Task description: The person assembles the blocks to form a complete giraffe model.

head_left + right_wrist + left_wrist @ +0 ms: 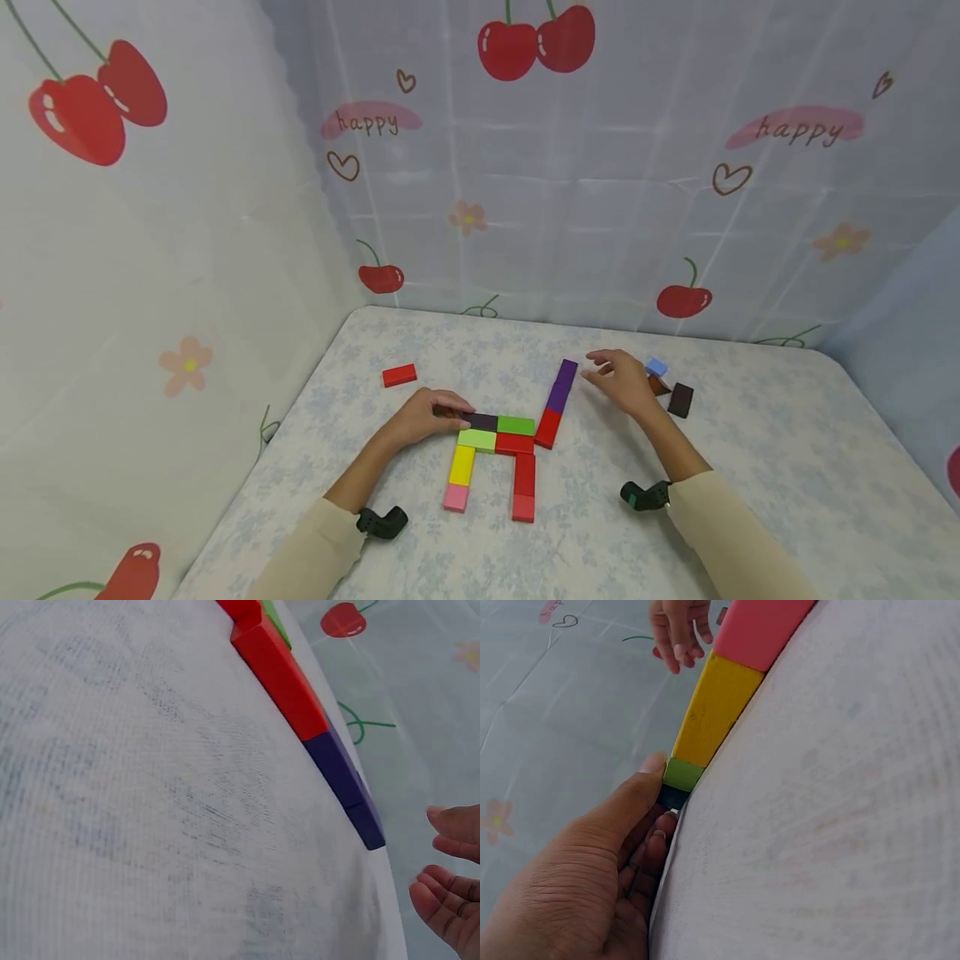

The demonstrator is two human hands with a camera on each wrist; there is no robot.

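Flat wooden blocks form a figure on the table. Its body has a black block (pixel 480 422) and a green block (pixel 516 426) above a light green block (pixel 477 440) and a red block (pixel 514 443). My left hand (pixel 426 417) pinches the black block's left end between thumb and fingers; the left wrist view shows the thumb by the light green block (pixel 684 774). Two purple blocks (pixel 561 385) and a red block (pixel 549 427) slant up at the right. Beside the purple end my right hand (pixel 621 382) hovers with loosely bent fingers, holding nothing.
A yellow block (pixel 462 466) and pink block (pixel 455 498) make one leg; red blocks (pixel 524 483) make the other. One loose red block (pixel 399 375) lies at left. Past the right hand lie a blue block (pixel 656 367), a brown piece (pixel 657 385) and a dark brown block (pixel 681 400).
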